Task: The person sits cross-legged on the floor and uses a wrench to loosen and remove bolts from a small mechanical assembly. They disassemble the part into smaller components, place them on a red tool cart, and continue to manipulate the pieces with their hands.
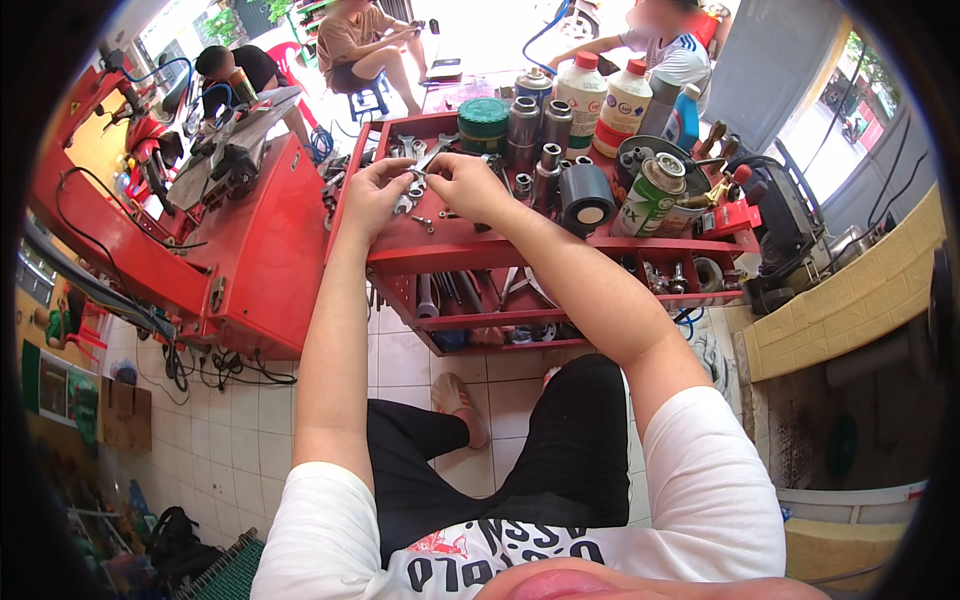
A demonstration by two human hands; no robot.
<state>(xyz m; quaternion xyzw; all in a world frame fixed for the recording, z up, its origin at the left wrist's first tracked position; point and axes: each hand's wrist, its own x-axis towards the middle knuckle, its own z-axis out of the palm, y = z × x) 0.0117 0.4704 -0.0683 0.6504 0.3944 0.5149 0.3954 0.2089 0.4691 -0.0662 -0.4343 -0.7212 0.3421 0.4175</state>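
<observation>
Above the red tool cart, my two hands meet with closed fingers. My left hand pinches the near end of a silver wrench. From the other side my right hand grips the same wrench, its thumb and fingertips partly covering the metal. More wrenches lie on the cart top just beyond my fingers. A small bolt and other small metal parts are below my hands. To the right of my right hand stand several steel sockets and a dark grey cylinder.
A green tub, white bottles with red caps and a green-white spray can crowd the cart's back and right. Tools fill its lower shelf. A red machine stands left. Three other people are beyond.
</observation>
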